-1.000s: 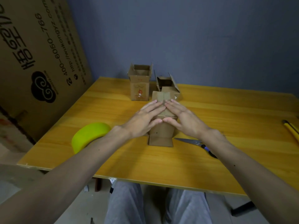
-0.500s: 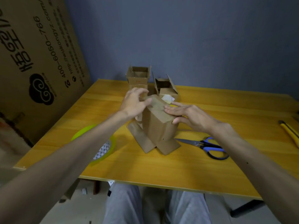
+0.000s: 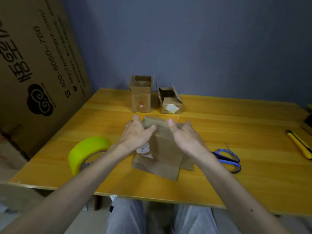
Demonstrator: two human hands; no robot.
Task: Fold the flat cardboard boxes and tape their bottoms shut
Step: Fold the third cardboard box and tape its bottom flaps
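**Cardboard box clamped between both hands, closed end up**

Brown corrugated board formed the box (image 3: 166, 149), which stood at the middle of the tabletop (image 3: 236, 183), somewhat toward the near edge. It was tilted, with its long axis running from the near edge up and away toward the far edge. The folded end faced upward. Loose flaps splayed flat against the tabletop at the lower end.

The left hand (image 3: 136, 134) gripped the upper left edge, fingers curled over it. The right hand (image 3: 184, 135) gripped the upper right edge, thumb tip raised and fingers wrapped round the right side. The box lay directly between the palms, touching both.

The tape (image 3: 89, 149), a smooth yellow-green ring, sat toward the left edge, just beside the left forearm. The left hand was judged the nearer one for reaching it. Blue-handled scissors (image 3: 228, 158) lay flat to the right of the box. A yellow knife (image 3: 298, 144) lay near the right edge. Two open-topped far boxes (image 3: 141, 95) stood at the far edge, apart from the held box.

Whether the upper seam carried tape could not be told.
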